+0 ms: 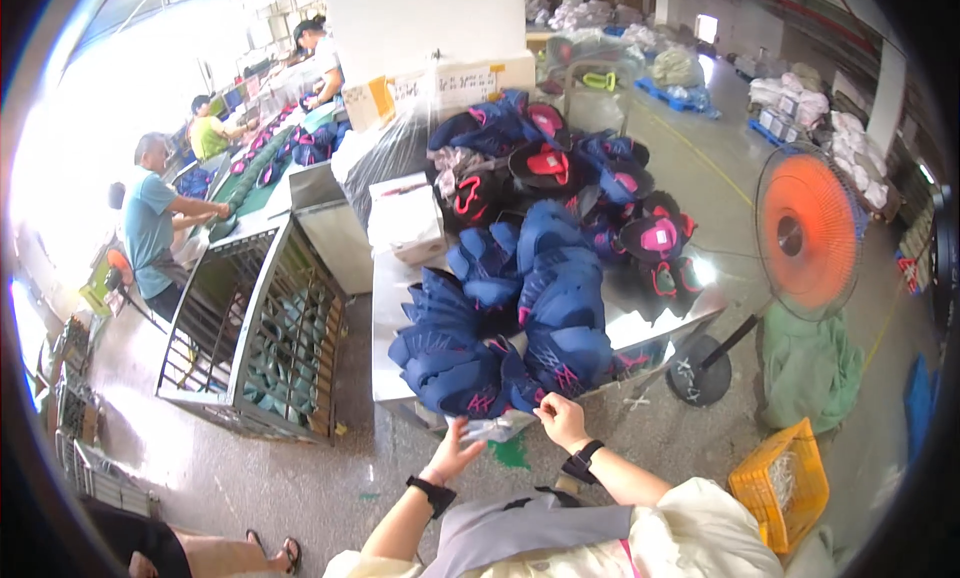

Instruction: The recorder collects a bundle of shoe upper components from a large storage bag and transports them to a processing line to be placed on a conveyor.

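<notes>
My left hand (453,459) is raised in front of the table (390,308), fingers apart, beside a crumpled clear plastic sheet (495,427) at the table's near edge. My right hand (563,421) is closed, its fingertips drawn together at the lower edge of a small navy shoe upper (520,380) with pink trim. Whether the fingers pinch that upper or something smaller cannot be made out. Navy uppers with pink stitching stand nested in a left stack (440,363) and a right stack (565,318). Both wrists wear black bands.
More uppers, black with red or pink linings (545,166), heap at the table's back beside a white box (405,218). A metal cage cart (250,328) stands left, an orange fan (800,233) and yellow crate (780,483) right. Co-workers stand along a line far left; another person's feet show lower left.
</notes>
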Demonstrator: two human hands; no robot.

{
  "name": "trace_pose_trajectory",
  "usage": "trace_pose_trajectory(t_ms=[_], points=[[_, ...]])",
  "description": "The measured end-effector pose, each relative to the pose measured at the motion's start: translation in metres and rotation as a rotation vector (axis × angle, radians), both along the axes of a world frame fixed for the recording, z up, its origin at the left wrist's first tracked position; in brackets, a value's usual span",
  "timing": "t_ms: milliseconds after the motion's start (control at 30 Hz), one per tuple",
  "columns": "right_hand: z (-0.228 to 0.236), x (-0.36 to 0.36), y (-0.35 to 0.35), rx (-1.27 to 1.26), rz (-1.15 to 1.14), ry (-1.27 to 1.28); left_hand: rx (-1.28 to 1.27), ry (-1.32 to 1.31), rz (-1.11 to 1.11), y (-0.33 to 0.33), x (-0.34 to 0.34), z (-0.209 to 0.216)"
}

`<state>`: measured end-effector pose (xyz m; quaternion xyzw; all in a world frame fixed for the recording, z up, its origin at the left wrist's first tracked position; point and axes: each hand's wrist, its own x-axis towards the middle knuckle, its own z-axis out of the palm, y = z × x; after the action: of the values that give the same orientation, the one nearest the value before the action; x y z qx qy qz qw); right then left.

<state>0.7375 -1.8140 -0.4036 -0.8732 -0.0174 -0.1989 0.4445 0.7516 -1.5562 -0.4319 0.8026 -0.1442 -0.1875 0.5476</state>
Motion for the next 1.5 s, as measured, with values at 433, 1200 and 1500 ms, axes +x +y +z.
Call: trace_pose_trajectory(t_ms=[433, 1200, 1500], points=[[0.043, 0.047, -0.053, 0.878, -0.098, -0.120, -0.236, -0.276, 0.228, -0.100, 0.084, 0.067], [0.075, 0.114, -0.176, -0.184, -0.084, -0.337, 0.247, -0.487, 0.536, -0.161, 0.119, 0.100], [0.056, 0.102, -0.169, -0.108, 0.117, 0.171, 0.222, -0.680, 0.184, -0.171, 0.129, 0.083]])
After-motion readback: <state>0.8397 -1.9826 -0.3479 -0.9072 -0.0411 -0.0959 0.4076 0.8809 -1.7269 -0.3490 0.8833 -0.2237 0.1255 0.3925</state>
